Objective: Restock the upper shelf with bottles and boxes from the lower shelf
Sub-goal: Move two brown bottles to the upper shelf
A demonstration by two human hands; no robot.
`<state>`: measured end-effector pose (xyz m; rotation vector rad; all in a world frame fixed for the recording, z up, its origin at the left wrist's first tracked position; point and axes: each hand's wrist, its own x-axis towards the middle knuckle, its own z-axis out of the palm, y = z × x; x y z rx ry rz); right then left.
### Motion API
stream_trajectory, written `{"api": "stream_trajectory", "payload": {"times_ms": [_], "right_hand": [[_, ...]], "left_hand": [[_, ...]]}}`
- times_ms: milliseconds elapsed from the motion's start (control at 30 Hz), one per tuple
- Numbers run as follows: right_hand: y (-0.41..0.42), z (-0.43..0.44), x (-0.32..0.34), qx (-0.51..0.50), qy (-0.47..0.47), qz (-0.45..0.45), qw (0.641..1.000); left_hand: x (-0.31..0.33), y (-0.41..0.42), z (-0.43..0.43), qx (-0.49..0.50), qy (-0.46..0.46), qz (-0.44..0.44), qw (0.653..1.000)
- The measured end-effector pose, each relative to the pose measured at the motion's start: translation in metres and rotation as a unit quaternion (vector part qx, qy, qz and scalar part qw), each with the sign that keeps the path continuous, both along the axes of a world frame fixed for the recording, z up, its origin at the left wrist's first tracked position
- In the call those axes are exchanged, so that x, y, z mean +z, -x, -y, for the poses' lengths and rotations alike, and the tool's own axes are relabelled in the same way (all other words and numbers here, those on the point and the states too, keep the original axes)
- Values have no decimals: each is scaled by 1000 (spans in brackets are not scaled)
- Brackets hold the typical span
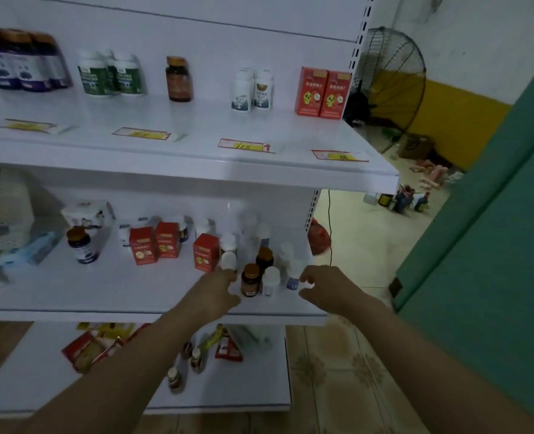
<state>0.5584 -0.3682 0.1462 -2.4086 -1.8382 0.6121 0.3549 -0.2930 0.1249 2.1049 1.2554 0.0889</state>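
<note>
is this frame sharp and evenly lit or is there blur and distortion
Head view: dim, flat light; the lower shelf lies shadowed under the upper shelf; wide-angle distortion slants the slotted upright; labels are soft, the purple bottles at far left blurriest.

We stretch both bare arms forward, the left arm (128,361) from the lower left and the right arm (422,349) from the lower right. Our left hand (217,289) and right hand (325,286) are near each other, backs up. Each has loosely bent fingers with the thumb apart below them, and neither holds anything.
</note>
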Motion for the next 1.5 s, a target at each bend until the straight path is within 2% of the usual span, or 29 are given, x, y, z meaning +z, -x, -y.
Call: {"api": "stream_trajectory", "payload": {"times_ms": [267, 500, 733, 867, 933, 1067, 1200, 1267, 1333, 1500], "right_hand": [[2, -79, -69, -19, -5, -15, 1000], [-15, -156, -108, -38, -48, 22, 998], [-18, -206, -157, -8, -4, 34, 999], [-22, -207, -164, -34, -35, -18, 999], [-25, -203, -161, -64, -66, -61, 994], [-29, -191, -132, -123, -169, -149, 967], [-32, -176, -90, -122, -189, -200, 954], [-28, -165, -71, -136, -189, -267, 935], [-21, -150, -54, -149, -190, -372, 896], [9, -97, -33, -193, -172, -602, 755]], "left_hand": [[-78, -18, -62, 48, 57, 11, 997], [-130, -56, -106, 73, 71, 51, 994], [-174, -83, -132, 66, 102, 116, 986], [-186, -80, -129, 70, 119, 140, 981], [-187, -76, -128, 92, 111, 181, 973], [-165, -70, -132, 167, 112, 272, 941], [-123, -54, -125, 191, 144, 354, 904], [-95, -42, -115, 192, 169, 373, 892], [-67, -31, -98, 170, 217, 409, 870], [-20, -5, -46, 196, 347, 503, 767]]}}
